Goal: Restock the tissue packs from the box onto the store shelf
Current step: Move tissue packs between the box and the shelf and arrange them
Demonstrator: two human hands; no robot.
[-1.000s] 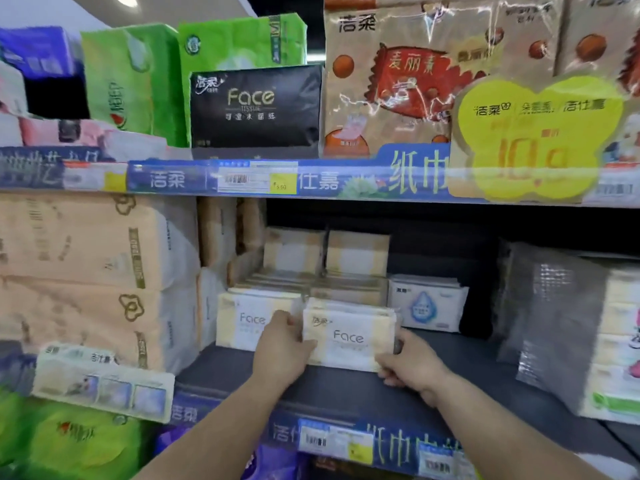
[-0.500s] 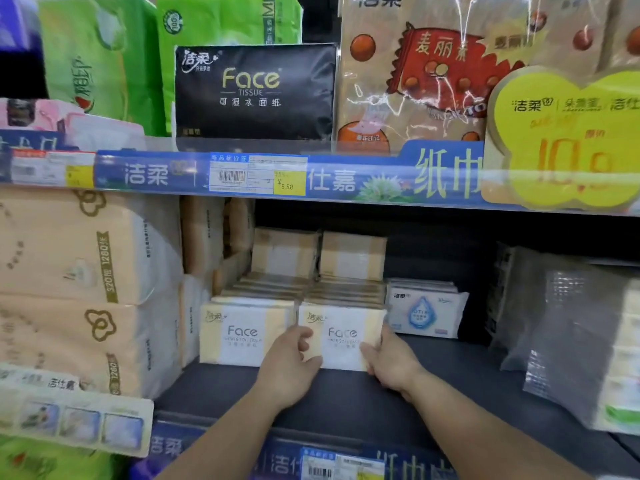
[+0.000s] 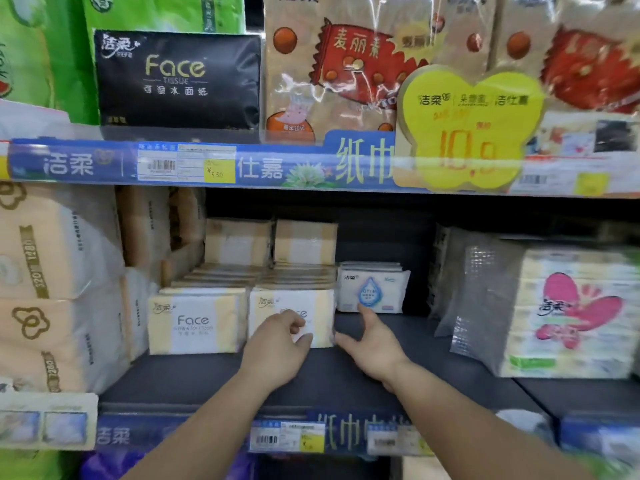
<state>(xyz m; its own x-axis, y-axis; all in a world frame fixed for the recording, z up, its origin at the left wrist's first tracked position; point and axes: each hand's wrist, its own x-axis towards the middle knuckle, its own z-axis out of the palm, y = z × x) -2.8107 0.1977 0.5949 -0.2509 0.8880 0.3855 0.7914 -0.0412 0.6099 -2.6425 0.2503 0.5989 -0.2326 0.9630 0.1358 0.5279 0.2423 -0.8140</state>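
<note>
The step in hand looks like seating a white-and-yellow Face tissue pack (image 3: pixel 292 318) at the front of the right-hand row on the dark shelf (image 3: pixel 346 382), just beside its twin pack (image 3: pixel 195 322); the left hand (image 3: pixel 277 348) rests loosely curled on the pack's face, fingertips touching, gripping nothing; the right hand (image 3: pixel 372 344) is spread open at the pack's right edge, near a small blue-drop pack (image 3: pixel 370 289); the box is out of view, so the next move likely calls for reaching back to it for another pack.
</note>
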